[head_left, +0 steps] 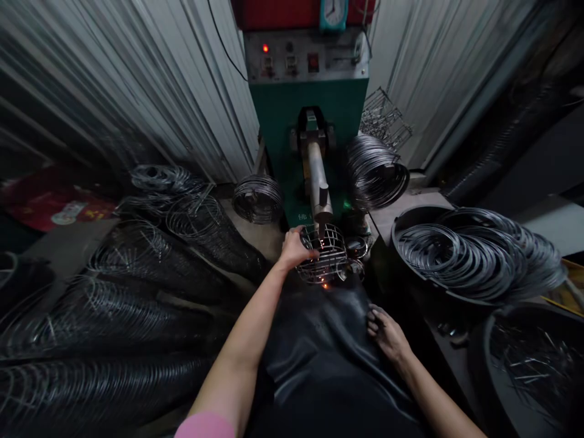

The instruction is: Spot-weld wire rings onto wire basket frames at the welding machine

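Observation:
My left hand (294, 248) grips the left edge of a round wire grid (326, 258), thumb over its wires. The grid sits under the electrode arm (318, 176) of a green welding machine (283, 103); orange sparks show at its middle and near its front edge. Down at the right, my right hand (385, 331) is beside the black apron (319, 340), its fingers curled; whatever they hold, if anything, is too small to make out. Small shiny metal rings (358, 248) lie just right of the grid.
Wire rings hang in bundles left (258, 199) and right (376, 173) of the machine. A black tub of wire rings (417, 216) stands right, with a bin of metal pieces (481, 347) nearer. Long stacks of wire frames (104, 316) fill the left side.

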`<control>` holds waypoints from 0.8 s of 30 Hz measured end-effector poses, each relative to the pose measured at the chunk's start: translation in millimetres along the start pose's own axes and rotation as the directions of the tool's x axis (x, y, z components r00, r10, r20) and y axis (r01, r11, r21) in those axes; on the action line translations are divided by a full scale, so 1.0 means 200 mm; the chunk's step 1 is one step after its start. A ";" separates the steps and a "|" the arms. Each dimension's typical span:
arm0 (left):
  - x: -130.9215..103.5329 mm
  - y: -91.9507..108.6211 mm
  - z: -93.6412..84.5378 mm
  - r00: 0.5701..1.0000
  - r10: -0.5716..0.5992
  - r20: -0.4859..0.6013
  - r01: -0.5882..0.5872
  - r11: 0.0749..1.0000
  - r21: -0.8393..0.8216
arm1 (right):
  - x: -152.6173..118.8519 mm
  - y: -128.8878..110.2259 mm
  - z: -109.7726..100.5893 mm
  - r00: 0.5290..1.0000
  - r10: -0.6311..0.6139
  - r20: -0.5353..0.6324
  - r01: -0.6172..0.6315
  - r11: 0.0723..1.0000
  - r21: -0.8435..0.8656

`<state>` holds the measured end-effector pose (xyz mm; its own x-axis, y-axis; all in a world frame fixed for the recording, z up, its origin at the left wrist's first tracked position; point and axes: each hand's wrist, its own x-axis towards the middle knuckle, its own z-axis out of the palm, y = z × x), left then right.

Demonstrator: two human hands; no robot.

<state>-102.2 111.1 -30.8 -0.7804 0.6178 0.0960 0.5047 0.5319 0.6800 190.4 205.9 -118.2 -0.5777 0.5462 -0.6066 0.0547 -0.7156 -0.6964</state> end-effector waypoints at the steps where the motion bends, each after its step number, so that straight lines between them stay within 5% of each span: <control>1: -0.03 0.00 0.00 1.000 0.012 0.006 -0.012 1.000 0.001 | -0.01 0.00 -0.01 1.000 0.026 0.002 -0.026 1.000 -0.009; 6: -0.15 0.04 0.00 0.998 0.062 -0.012 -0.061 0.996 0.059 | -0.03 0.03 -0.02 0.998 0.036 -0.055 -0.040 0.996 -0.075; 12: -0.14 0.06 0.00 0.999 0.048 0.002 -0.048 0.996 0.070 | -0.02 0.06 -0.02 0.998 0.028 -0.052 -0.040 0.971 -0.236; 16: -0.14 0.03 0.00 0.999 0.035 0.024 -0.035 0.999 0.009 | -0.03 -0.04 0.05 0.978 -0.200 0.055 0.199 0.830 -0.521; 18: -0.12 0.00 -0.03 0.995 0.058 0.081 -0.053 0.997 -0.057 | 0.00 -0.18 0.14 0.895 -0.383 0.227 0.435 0.643 -0.631; 21: -0.06 -0.03 -0.11 0.977 0.095 0.193 -0.050 0.973 -0.223 | 0.13 -0.45 0.36 0.667 -0.574 0.475 0.717 0.320 -0.619; 23: 0.01 -0.03 -0.15 0.976 0.082 0.203 -0.021 0.958 -0.285 | 0.26 -0.62 0.54 0.521 -0.602 0.605 0.805 0.111 -0.583; 24: 0.05 -0.03 -0.17 0.977 0.070 0.204 -0.011 0.961 -0.277 | 0.33 -0.68 0.63 0.489 -0.575 0.656 0.817 0.037 -0.576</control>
<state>-125.6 93.6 -9.6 -0.6517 0.7585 -0.0071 0.3910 0.3439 0.8537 43.0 284.6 -15.3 -0.8481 0.3927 0.3557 -0.0009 0.6703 -0.7421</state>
